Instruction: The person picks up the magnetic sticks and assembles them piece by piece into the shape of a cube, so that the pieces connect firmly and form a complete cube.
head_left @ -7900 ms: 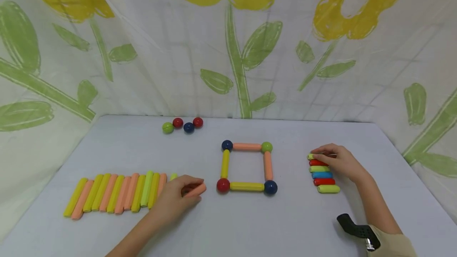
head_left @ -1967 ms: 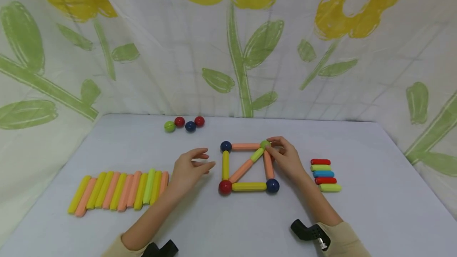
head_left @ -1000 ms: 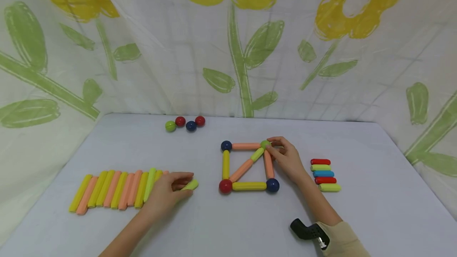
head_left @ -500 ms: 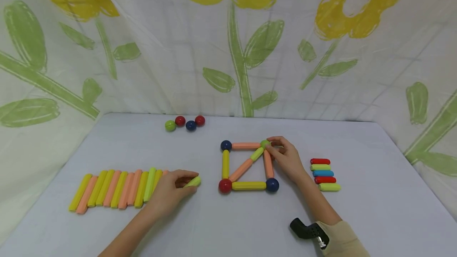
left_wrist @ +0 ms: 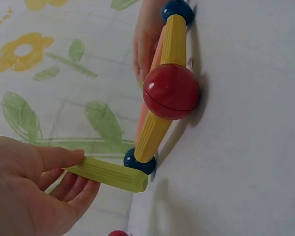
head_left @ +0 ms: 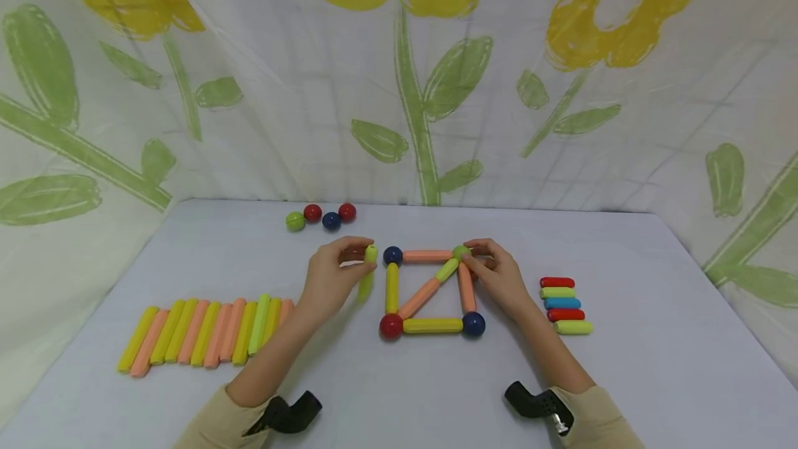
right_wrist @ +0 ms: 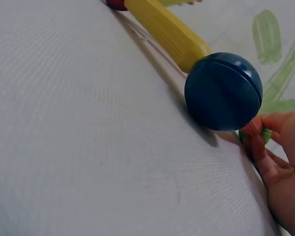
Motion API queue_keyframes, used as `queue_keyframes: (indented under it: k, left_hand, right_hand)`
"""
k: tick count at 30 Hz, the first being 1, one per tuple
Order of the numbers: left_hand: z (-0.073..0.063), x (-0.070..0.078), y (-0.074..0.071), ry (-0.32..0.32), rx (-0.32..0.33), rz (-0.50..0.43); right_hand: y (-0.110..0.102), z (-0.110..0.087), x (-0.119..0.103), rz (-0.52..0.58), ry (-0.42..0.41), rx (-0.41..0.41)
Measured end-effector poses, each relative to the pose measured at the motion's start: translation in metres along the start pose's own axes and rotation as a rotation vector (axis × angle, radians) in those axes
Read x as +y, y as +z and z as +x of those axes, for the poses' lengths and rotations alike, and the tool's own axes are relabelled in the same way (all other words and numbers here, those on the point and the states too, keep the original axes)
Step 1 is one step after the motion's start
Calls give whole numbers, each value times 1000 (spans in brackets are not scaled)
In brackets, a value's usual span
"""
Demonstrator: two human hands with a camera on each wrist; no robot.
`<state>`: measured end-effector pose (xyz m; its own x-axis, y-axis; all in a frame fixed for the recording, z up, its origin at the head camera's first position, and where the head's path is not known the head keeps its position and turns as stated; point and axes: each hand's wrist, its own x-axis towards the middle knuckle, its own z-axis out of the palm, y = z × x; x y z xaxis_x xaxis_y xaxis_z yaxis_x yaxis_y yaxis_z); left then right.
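Note:
My left hand (head_left: 333,276) pinches a yellow-green building stick (left_wrist: 110,174) between thumb and fingers. In the head view the stick stands nearly upright, just left of the far-left blue ball (head_left: 393,256) of a square frame. Yellow sticks (head_left: 433,326) and orange sticks (head_left: 427,256) form the sides of that frame. At its near-left corner is a red ball (head_left: 391,326); another blue ball (right_wrist: 223,92) forms the near-right one. An orange-and-green diagonal (head_left: 419,298) runs from the red ball to the green ball (head_left: 461,253). My right hand (head_left: 499,277) pinches that green ball at the far-right corner.
A row of yellow, orange and green sticks (head_left: 206,332) lies at the left of the white table (head_left: 399,393). Several short sticks (head_left: 564,303) are stacked side by side at the right. Loose balls (head_left: 332,221) sit near the back edge, before a flowered cloth (head_left: 299,102).
The diagonal has been added across the square. My left hand took up the yellow-green stick, then carried it rightward and away from me to the far-left corner. My right hand stays at the green ball.

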<state>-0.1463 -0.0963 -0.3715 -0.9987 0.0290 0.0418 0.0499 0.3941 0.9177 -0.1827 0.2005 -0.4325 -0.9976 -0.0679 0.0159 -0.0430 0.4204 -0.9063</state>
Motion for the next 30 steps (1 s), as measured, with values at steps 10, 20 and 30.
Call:
queue_keyframes:
  k: [10, 20, 30]
  left_hand:
    - [35, 12, 21, 102, 161, -173]
    - [50, 10, 33, 164, 161, -241]
    - [53, 5, 30, 136, 112, -185]
  right_hand:
    - [1, 1, -1, 14, 0, -2]
    - [1, 1, 0, 19, -3, -7]
    - [0, 1, 0, 14, 1, -1]
